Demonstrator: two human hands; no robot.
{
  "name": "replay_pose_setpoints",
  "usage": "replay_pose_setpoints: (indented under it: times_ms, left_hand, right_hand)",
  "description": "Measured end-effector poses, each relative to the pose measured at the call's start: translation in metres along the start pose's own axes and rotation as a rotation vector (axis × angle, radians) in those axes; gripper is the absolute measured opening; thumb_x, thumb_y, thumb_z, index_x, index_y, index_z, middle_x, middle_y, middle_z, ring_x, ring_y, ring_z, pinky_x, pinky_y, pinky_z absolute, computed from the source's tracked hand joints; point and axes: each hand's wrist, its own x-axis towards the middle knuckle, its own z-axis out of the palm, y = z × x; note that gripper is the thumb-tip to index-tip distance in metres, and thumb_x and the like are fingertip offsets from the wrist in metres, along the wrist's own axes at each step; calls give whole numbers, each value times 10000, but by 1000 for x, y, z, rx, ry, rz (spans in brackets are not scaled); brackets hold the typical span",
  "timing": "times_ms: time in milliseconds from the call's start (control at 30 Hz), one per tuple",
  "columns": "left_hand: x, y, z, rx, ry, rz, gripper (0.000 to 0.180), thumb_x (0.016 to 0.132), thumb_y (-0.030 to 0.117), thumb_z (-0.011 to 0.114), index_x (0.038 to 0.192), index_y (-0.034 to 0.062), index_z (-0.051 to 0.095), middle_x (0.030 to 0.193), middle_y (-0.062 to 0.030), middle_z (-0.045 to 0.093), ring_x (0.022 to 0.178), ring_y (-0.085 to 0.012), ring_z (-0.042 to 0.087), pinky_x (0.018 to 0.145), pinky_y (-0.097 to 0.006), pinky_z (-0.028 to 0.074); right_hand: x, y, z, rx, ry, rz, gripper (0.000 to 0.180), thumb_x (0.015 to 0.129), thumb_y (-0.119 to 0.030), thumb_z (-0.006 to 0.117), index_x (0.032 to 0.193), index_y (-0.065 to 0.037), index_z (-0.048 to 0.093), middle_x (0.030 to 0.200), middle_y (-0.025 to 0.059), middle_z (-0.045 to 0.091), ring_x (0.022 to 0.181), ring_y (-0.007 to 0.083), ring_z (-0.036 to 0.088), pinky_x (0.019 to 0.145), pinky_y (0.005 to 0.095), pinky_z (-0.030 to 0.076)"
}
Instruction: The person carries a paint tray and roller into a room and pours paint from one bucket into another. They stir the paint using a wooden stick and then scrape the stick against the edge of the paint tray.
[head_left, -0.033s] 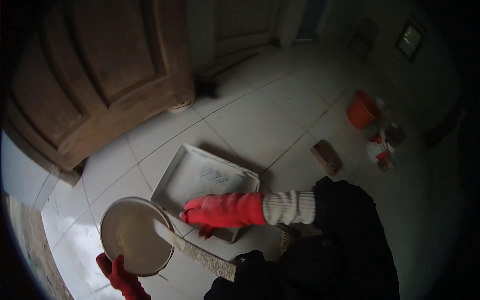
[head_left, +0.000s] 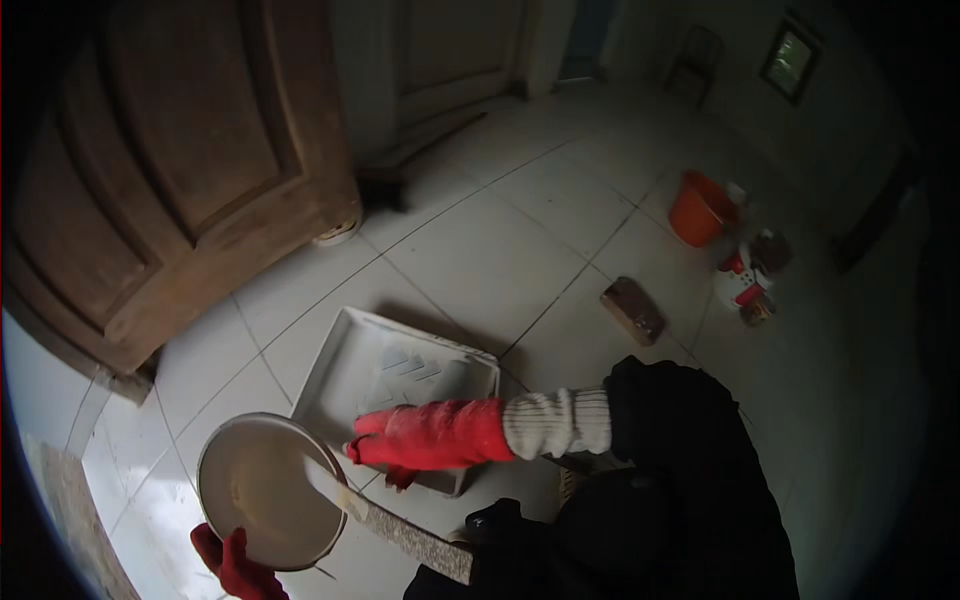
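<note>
Long flat speckled-grey stone strip (head_left: pixel 400 525) lying slantwise over the floor, long axis running from the lower middle of the view up and leftward, upper end pointing into the round shallow cream-coloured bowl (head_left: pixel 262 490) and resting across its rim. Near end hidden behind the dark clothing at the lower edge. Right hand (head_left: pixel 425 437) in a red rubber-coated glove with a white knitted cuff, stretched leftward above the strip, fingers extended and held close together, fingertips at the near edge of the tray; grip on the strip not to be made out. Left hand (head_left: pixel 235 565), also red-gloved, under the bowl's lower rim, fingers curled up against it, seemingly holding the bowl. Just beyond the right hand, a white rectangular plastic tray (head_left: pixel 400 365) with a ribbed ramp, flat on the pale tiled floor (head_left: pixel 500 250). Farther off to the right, a small brown brick-shaped block (head_left: pixel 631 309), then an orange bucket (head_left: pixel 700 208) and a cluster of small red-and-white containers (head_left: pixel 745 280). Brown panelled wooden door (head_left: pixel 160 170) standing at the left.
</note>
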Motion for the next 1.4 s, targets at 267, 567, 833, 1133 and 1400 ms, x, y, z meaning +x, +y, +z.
replay_pose_setpoints:
  times_ms: [267, 567, 833, 1133, 1400]
  left_hand:
    - [0, 21, 138, 0, -458, -38, 212, 670, 18, 520, 853, 25, 414, 802, -71, 473, 761, -157, 462, 710, -261, 395]
    - [-71, 47, 299, 167, -939, -129, 254, 898, 216, 553, 1041, 19, 483, 877, -73, 537, 683, -121, 530, 522, -248, 447]
    - [-114, 38, 378, 248, -1130, -70, 276, 900, 163, 529, 1132, 25, 476, 929, -92, 557, 729, -158, 593, 588, -269, 512]
    - [-236, 31, 561, 419, -1443, -269, 215, 902, 172, 508, 1061, 29, 532, 887, -88, 580, 706, -186, 619, 614, -294, 518]
    - [-417, -55, 722, 608, -1693, -303, 388, 897, 301, 512, 1160, 20, 459, 890, -109, 580, 649, -150, 613, 639, -294, 502]
  right_hand:
    - [-117, 10, -7, 259, 382, -156, 433, 879, -256, 506, 1225, -13, 416, 1021, 130, 602, 769, 180, 641, 726, 290, 526]
    - [-264, 56, -55, 278, 945, 3, 321, 835, -175, 530, 1066, 46, 538, 946, 132, 605, 825, 203, 624, 739, 310, 519]
    - [-399, 239, -117, 745, 1220, -368, 196, 821, -132, 565, 915, 36, 529, 790, 61, 522, 706, 136, 548, 635, 292, 489]
    - [-549, 356, -193, 787, 1463, -331, 348, 831, -142, 532, 1130, 36, 520, 989, 121, 601, 885, 225, 623, 785, 352, 544]
    - [-584, 426, -286, 930, 1468, -377, 298, 832, -136, 538, 1096, 0, 547, 945, 95, 619, 792, 191, 636, 727, 340, 549]
